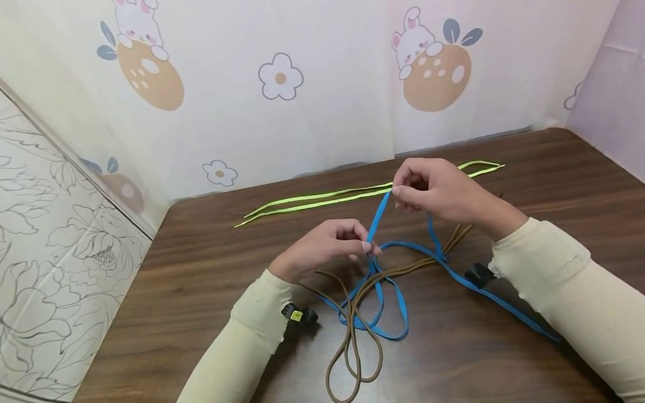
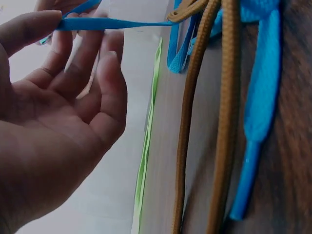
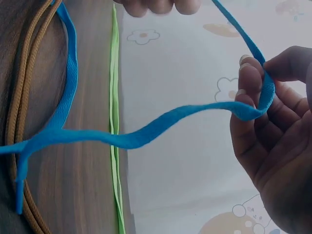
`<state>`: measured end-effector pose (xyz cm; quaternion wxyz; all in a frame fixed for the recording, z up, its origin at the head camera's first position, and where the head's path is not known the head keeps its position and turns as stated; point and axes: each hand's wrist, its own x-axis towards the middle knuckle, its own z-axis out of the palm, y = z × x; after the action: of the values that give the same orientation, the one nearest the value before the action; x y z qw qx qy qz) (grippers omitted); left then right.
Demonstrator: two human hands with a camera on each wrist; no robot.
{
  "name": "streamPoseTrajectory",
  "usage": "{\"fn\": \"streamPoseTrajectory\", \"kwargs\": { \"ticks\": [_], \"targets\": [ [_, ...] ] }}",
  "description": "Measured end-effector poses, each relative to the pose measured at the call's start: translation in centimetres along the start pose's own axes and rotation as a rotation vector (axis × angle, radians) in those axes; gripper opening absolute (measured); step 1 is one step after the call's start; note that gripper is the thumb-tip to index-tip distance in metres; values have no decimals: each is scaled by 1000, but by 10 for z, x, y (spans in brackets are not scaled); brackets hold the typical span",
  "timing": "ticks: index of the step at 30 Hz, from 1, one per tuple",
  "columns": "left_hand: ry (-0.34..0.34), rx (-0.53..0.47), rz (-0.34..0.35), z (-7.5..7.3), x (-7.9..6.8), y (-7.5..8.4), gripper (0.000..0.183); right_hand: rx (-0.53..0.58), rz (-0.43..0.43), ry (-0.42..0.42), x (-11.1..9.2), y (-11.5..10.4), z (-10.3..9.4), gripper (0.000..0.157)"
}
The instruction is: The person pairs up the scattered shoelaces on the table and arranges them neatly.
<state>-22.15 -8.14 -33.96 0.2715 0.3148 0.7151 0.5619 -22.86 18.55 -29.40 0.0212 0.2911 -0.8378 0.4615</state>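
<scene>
A flat blue shoelace (image 1: 379,218) runs taut between my hands, slanting up toward the right. My left hand (image 1: 328,247) pinches it between thumb and forefinger above where its loops gather. Farther up, my right hand (image 1: 438,191) pinches the lace between thumb and fingertips; in the right wrist view the blue lace (image 3: 165,122) drops from these fingers in a slack curve. Below my left hand, a round brown shoelace (image 2: 228,97), doubled into loops, crosses the blue loops. One blue end with its tip (image 2: 245,180) shows in the left wrist view.
Behind my hands, a yellow-green shoelace (image 1: 312,206) lies doubled along the back of the dark wooden table (image 1: 194,283). A patterned curtain (image 1: 329,127) stands behind the table. Each wrist carries a small black camera; the left one (image 1: 308,317) sits close over the table.
</scene>
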Motion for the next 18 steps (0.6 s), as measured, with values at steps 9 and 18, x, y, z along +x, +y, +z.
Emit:
{"fn": "streamPoseTrajectory", "kwargs": {
  "ticks": [9,18],
  "targets": [
    [12,-20,12,-8,-2,-2,13,-2,18,113,0,6,-6,6],
    [55,-22,14,-20,-10,-6,25,-32,59,213,-2,13,-8,12]
  ]
}}
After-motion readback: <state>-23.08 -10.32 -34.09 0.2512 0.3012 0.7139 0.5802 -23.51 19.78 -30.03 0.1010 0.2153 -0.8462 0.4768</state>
